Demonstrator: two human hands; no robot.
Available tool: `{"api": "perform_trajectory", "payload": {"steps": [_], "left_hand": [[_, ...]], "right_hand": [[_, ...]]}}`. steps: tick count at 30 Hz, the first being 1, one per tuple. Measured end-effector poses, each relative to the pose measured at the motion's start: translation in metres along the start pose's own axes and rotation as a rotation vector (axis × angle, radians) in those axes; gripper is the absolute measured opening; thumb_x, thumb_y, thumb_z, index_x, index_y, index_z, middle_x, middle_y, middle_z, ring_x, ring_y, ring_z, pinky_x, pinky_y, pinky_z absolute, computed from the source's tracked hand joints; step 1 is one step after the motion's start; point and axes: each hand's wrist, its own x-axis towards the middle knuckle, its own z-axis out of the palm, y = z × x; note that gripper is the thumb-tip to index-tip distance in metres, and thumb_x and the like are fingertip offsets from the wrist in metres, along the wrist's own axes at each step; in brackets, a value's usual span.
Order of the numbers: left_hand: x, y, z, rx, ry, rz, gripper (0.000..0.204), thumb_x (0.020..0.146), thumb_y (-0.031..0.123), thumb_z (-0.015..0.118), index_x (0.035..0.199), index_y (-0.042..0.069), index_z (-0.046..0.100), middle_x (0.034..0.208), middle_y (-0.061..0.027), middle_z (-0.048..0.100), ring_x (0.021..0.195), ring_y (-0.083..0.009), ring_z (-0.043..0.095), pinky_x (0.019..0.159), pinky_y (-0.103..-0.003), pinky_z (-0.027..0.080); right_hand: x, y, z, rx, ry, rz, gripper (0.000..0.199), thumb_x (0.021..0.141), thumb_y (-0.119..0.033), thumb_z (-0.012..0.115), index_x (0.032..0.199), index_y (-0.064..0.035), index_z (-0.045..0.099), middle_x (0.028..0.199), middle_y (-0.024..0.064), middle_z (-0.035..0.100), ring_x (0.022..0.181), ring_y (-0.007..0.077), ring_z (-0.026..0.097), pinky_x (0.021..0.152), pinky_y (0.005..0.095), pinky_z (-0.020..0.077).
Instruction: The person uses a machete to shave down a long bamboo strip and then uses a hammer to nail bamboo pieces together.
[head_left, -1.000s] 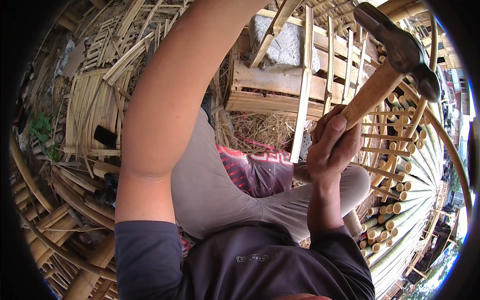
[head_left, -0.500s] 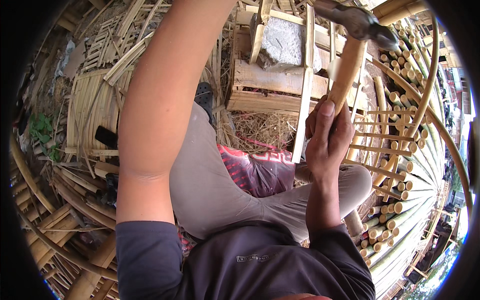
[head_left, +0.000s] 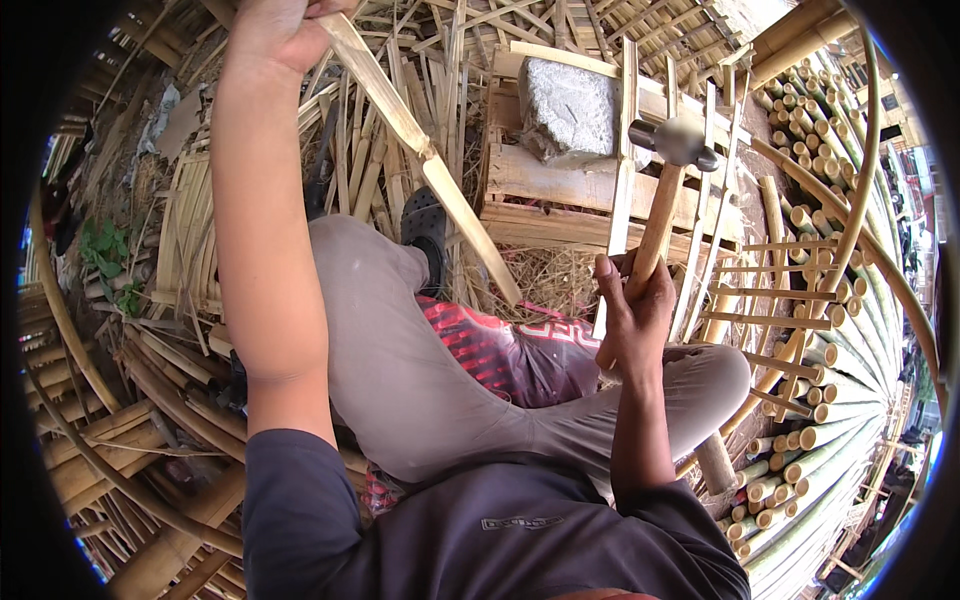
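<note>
Swung leftward since the earlier frame, the long pale split-bamboo strip (head_left: 427,155) slants left of the rough grey stone block (head_left: 570,108), its upper end gripped by the cropped left hand (head_left: 277,38). The right hand (head_left: 640,318) wraps the wooden-handled dark-metal hammer (head_left: 659,222); any blow wants the left kept clear.

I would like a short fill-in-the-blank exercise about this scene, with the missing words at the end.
1. The right hand holds a ____ by its wooden handle.
2. The upper end of the long bamboo strip is in the ____ hand.
3. The block resting on the wooden crate is ____ in colour.
4. Bamboo poles are stacked toward the picture's ____ side.

Missing words: hammer; left; grey; right.
</note>
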Motion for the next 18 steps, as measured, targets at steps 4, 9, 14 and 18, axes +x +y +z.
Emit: {"api": "perform_trajectory", "payload": {"steps": [4,9,14,18], "left_hand": [[0.011,-0.046,-0.002,-0.05,-0.183,-0.35,0.019,0.093,0.012,0.068,0.084,0.01,0.051,0.056,0.0071,0.033,0.042,-0.005,0.028,0.037,-0.019,0.023],[0.026,-0.093,-0.008,-0.115,-0.21,-0.524,0.014,0.098,0.017,0.062,0.092,0.012,0.051,0.058,0.0059,0.034,0.044,-0.0055,0.029,0.039,-0.02,0.026],[0.018,-0.105,-0.005,-0.082,-0.203,-0.557,0.033,0.094,0.016,0.068,0.076,0.009,0.042,0.063,0.0021,0.037,0.053,-0.0096,0.04,0.049,-0.025,0.037],[-0.007,-0.096,0.013,0.321,-0.078,-0.282,0.044,0.098,0.042,0.061,0.11,0.001,0.051,0.092,-0.0125,0.064,0.092,-0.0218,0.065,0.081,-0.036,0.054]], "right_hand": [[0.0,0.002,0.0,0.015,-0.122,-0.039,0.034,0.086,-0.018,0.081,0.089,0.0,0.052,0.087,0.011,0.07,0.073,0.0116,0.058,0.065,0.029,0.0485],[-0.034,-0.007,0.022,0.41,-0.42,0.193,0.032,0.088,-0.007,0.077,0.092,-0.0049,0.046,0.094,0.012,0.069,0.083,0.0114,0.061,0.073,0.0266,0.0511],[-0.048,-0.004,0.028,0.593,-0.508,0.289,0.032,0.089,-0.003,0.073,0.095,-0.0069,0.042,0.081,0.0089,0.063,0.079,0.0152,0.068,0.065,0.0274,0.056],[-0.035,-0.025,0.025,0.748,-0.453,0.33,0.03,0.091,-0.002,0.07,0.097,-0.0092,0.041,0.079,0.0128,0.067,0.066,0.0182,0.068,0.056,0.0293,0.0563]]}}
